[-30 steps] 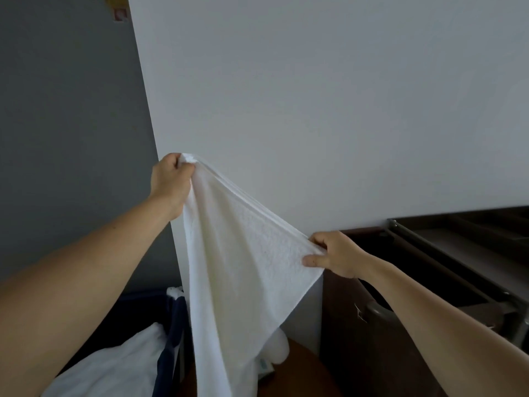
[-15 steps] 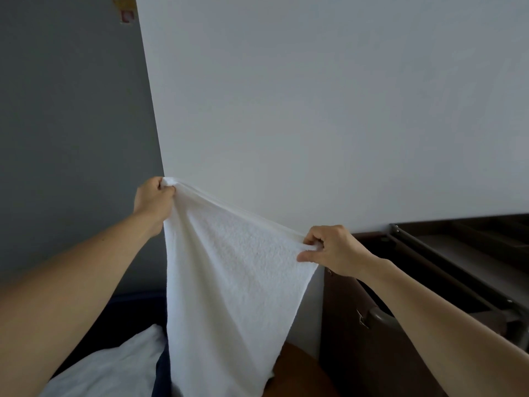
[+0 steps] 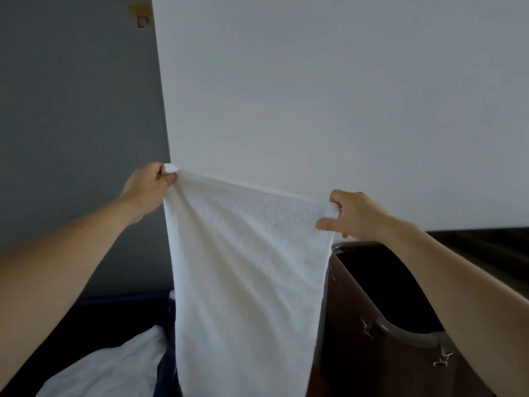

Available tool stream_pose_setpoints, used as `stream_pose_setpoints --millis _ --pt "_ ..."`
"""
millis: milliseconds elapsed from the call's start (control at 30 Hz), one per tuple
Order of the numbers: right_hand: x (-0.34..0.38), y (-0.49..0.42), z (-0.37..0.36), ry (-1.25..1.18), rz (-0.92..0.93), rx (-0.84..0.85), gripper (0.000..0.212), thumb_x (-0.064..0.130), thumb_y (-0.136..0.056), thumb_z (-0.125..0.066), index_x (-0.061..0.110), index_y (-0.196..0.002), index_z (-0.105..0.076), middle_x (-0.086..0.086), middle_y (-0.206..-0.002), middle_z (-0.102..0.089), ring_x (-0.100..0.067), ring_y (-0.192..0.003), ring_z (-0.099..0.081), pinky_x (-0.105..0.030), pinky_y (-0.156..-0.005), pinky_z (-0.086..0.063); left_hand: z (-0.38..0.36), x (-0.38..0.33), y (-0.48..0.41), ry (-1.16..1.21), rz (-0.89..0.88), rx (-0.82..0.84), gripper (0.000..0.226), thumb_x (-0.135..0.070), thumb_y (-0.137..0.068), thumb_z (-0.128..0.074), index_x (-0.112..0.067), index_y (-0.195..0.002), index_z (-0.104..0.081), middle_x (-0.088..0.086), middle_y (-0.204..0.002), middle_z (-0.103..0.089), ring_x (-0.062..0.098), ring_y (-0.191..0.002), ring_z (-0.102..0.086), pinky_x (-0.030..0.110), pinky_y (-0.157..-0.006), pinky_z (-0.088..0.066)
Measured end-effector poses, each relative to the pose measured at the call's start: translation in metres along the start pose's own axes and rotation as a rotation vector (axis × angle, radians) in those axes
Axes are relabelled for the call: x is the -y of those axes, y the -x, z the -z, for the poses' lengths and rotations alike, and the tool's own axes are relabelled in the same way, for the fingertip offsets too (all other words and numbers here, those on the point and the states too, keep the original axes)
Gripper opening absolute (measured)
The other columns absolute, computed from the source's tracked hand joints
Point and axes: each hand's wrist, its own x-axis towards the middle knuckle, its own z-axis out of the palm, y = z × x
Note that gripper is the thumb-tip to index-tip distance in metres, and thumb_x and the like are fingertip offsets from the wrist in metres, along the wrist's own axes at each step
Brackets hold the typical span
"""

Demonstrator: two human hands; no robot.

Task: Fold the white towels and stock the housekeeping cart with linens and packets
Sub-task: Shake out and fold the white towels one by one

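Note:
A white towel point(image 3: 246, 270) hangs in front of me, stretched by its top edge between both hands and falling out of view at the bottom. My left hand point(image 3: 147, 187) pinches the upper left corner. My right hand point(image 3: 355, 214) grips the upper right corner, a little lower than the left. The dark brown housekeeping cart point(image 3: 380, 339) stands at the lower right, its open bag dark inside.
A dark blue bin point(image 3: 114, 313) at the lower left holds more white linen point(image 3: 114, 368). A white wall point(image 3: 343, 96) rises close ahead, with a grey wall point(image 3: 71, 124) to the left. The cart's grey handle point(image 3: 409, 335) and metal clips sit beneath my right forearm.
My hands have moved apart, the right one going right, so the towel's top edge is now spread wide and nearly level. The view has shifted a little.

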Motion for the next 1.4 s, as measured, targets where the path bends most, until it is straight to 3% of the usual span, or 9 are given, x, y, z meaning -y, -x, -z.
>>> stream_pose_setpoints --millis 167,333,400,600,767,1000,1200,1300,1400 --pt "0.006 -0.009 -0.005 -0.279 -0.138 -0.143 0.032 0.024 -0.087 -0.075 0.020 -0.080 -0.045 -0.006 -0.071 -0.063 -0.012 -0.042 -0.066 -0.026 -0.042 -0.042 0.008 0.009 0.010 0.001 0.035 0.132 0.011 -0.030 -0.098 -0.061 -0.019 -0.095 -0.062 -0.009 -0.082 -0.059 0.006 -0.072 -0.051 0.024 -0.063 -0.038" --pt "0.015 -0.013 -0.015 -0.663 -0.160 -0.303 0.031 0.013 -0.088 -0.075 0.024 -0.083 -0.046 -0.009 -0.067 -0.066 -0.026 -0.051 -0.070 -0.026 -0.037 -0.046 -0.016 0.002 0.028 0.118 0.125 -0.196 0.020 -0.031 -0.098 -0.059 -0.011 -0.095 -0.060 -0.002 -0.077 -0.058 0.020 -0.055 -0.056 0.030 -0.046 -0.049" --pt "0.015 -0.012 -0.024 -0.635 -0.177 -0.245 0.029 0.014 -0.090 -0.071 0.022 -0.084 -0.044 -0.009 -0.060 -0.067 -0.027 -0.052 -0.070 -0.031 -0.041 -0.051 -0.022 -0.001 0.032 0.146 0.183 -0.251 0.023 -0.029 -0.098 -0.058 -0.008 -0.089 -0.058 0.001 -0.075 -0.056 0.026 -0.054 -0.057 0.032 -0.043 -0.051" --pt "-0.010 -0.003 -0.031 -0.590 -0.252 -0.333 0.025 0.016 -0.090 -0.072 0.023 -0.085 -0.048 -0.003 -0.058 -0.069 -0.017 -0.046 -0.067 -0.019 -0.040 -0.045 -0.022 0.005 0.036 0.345 0.128 0.027 0.005 -0.018 -0.097 -0.064 -0.020 -0.099 -0.067 0.003 -0.097 -0.066 0.018 -0.080 -0.061 0.027 -0.043 -0.053" --pt "-0.014 -0.013 -0.033 -0.581 -0.262 -0.337 0.027 0.017 -0.090 -0.072 0.026 -0.083 -0.048 -0.007 -0.073 -0.069 -0.015 -0.053 -0.070 -0.025 -0.045 -0.051 -0.031 0.011 0.031 0.530 0.267 0.095 0.004 -0.012 -0.097 -0.063 -0.012 -0.097 -0.068 0.013 -0.106 -0.058 0.028 -0.094 -0.057 0.032 -0.052 -0.059" --pt "-0.018 -0.044 -0.048 -0.618 -0.291 -0.291 0.030 0.012 -0.091 -0.070 0.027 -0.080 -0.047 -0.013 -0.092 -0.067 -0.024 -0.066 -0.073 -0.045 -0.064 -0.063 -0.064 0.015 0.006 0.446 0.324 -0.099 0.010 -0.010 -0.097 -0.062 -0.004 -0.105 -0.062 0.002 -0.095 -0.056 0.021 -0.081 -0.062 0.026 -0.054 -0.059" --pt "-0.023 -0.060 -0.039 -0.676 -0.234 -0.322 0.035 0.006 -0.088 -0.070 0.028 -0.076 -0.045 -0.012 -0.093 -0.063 -0.031 -0.071 -0.073 -0.037 -0.058 -0.062 -0.062 0.009 -0.008 0.369 0.289 -0.214 0.009 -0.013 -0.095 -0.064 -0.011 -0.087 -0.059 0.000 -0.089 -0.051 0.023 -0.082 -0.061 0.029 -0.056 -0.060" --pt "-0.020 -0.051 -0.038 -0.690 -0.203 -0.334 0.035 0.004 -0.087 -0.069 0.027 -0.075 -0.046 -0.004 -0.085 -0.061 -0.029 -0.071 -0.073 -0.033 -0.055 -0.061 -0.052 0.004 0.010 0.430 0.278 -0.185 0.018 -0.012 -0.095 -0.063 -0.018 -0.079 -0.057 0.000 -0.090 -0.050 0.025 -0.087 -0.061 0.029 -0.062 -0.061" --pt "-0.022 -0.028 -0.043 -0.708 -0.217 -0.291 0.034 0.004 -0.088 -0.070 0.026 -0.077 -0.047 -0.002 -0.085 -0.061 -0.029 -0.074 -0.074 -0.044 -0.064 -0.062 -0.039 0.000 0.038 0.500 0.291 -0.081 0.012 -0.008 -0.096 -0.062 -0.017 -0.087 -0.061 0.006 -0.099 -0.056 0.028 -0.097 -0.064 0.033 -0.072 -0.062"
